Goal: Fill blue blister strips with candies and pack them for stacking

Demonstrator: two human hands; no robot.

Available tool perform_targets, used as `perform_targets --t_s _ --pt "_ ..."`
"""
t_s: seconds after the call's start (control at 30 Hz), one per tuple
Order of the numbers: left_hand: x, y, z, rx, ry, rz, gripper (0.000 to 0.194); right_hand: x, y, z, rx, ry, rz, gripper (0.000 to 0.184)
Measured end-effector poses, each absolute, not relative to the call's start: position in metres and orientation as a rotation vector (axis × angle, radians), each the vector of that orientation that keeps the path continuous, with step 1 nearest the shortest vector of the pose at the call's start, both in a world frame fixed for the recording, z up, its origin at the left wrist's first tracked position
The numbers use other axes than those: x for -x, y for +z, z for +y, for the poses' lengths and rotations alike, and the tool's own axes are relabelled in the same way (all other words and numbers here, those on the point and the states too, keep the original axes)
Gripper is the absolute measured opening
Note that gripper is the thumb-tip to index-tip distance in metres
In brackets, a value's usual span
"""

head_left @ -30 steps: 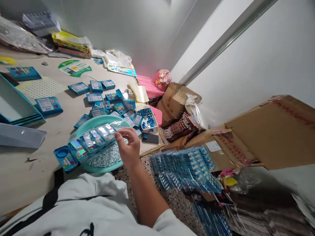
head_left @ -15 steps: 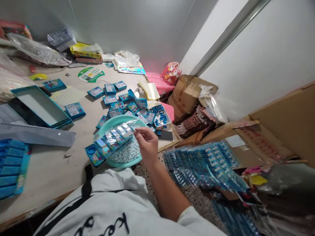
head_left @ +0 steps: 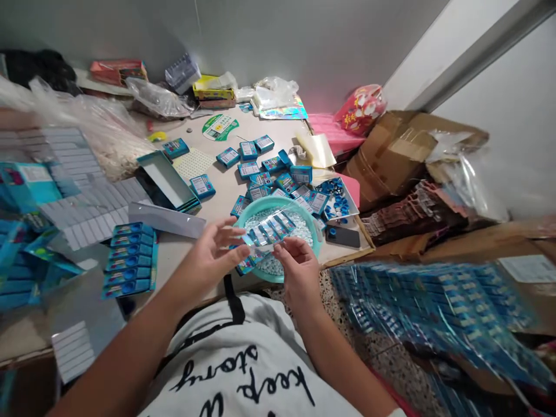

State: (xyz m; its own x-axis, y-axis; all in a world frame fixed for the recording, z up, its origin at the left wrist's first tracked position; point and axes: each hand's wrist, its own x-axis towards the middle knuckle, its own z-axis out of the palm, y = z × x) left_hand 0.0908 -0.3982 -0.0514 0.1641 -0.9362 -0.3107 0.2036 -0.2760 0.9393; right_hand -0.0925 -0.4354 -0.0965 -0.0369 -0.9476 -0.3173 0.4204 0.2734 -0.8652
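Over the table (head_left: 284,136), the left hand (head_left: 211,255) has appeared, fingers fanned; right fingers (head_left: 284,255) pinch clear plastic (head_left: 262,249).

The light in here is cool and middling, dulling to grey across the back wall (head_left: 269,35), which picks up a pink tint near the pink plastic (head_left: 325,138). Bright glare streaks the clear wrapping (head_left: 270,229). Soft shadows hug the small boxes (head_left: 286,182), and the lower left corner sinks into gloom. The turquoise bowl (head_left: 316,237) looks fairly crisp; I see the blue packs (head_left: 434,295) at right and white strips (head_left: 82,208) at left smear, stretched towards the edges.
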Motion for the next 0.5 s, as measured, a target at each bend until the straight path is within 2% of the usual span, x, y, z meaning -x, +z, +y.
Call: perform_targets --t_s 0.07,0.13,0.2,0.27,0.33,0.5 --pt "-0.092 -0.061 -0.399 -1.384 -1.488 -0.743 0.091 0.078 -0.094 -0.425 0.594 -1.239 1.13 0.041" --pt "-0.092 -0.075 -0.398 -1.384 -1.53 -0.718 0.099 0.065 -0.092 -0.417 0.552 -1.256 1.157 0.037" --pt "-0.095 -0.087 -0.396 -1.384 -1.534 -0.712 0.089 0.055 -0.091 -0.411 0.504 -1.279 1.176 0.03" --pt "-0.103 -0.097 -0.395 -1.392 -1.582 -0.711 0.065 0.046 -0.089 -0.405 0.464 -1.291 1.198 0.027" --pt "-0.114 -0.105 -0.396 -1.382 -1.627 -0.715 0.05 0.038 -0.089 -0.399 0.444 -1.307 1.218 0.025" --pt "-0.137 -0.119 -0.403 -1.337 -1.697 -0.763 0.047 0.015 -0.1 -0.382 0.415 -1.375 1.354 0.027"
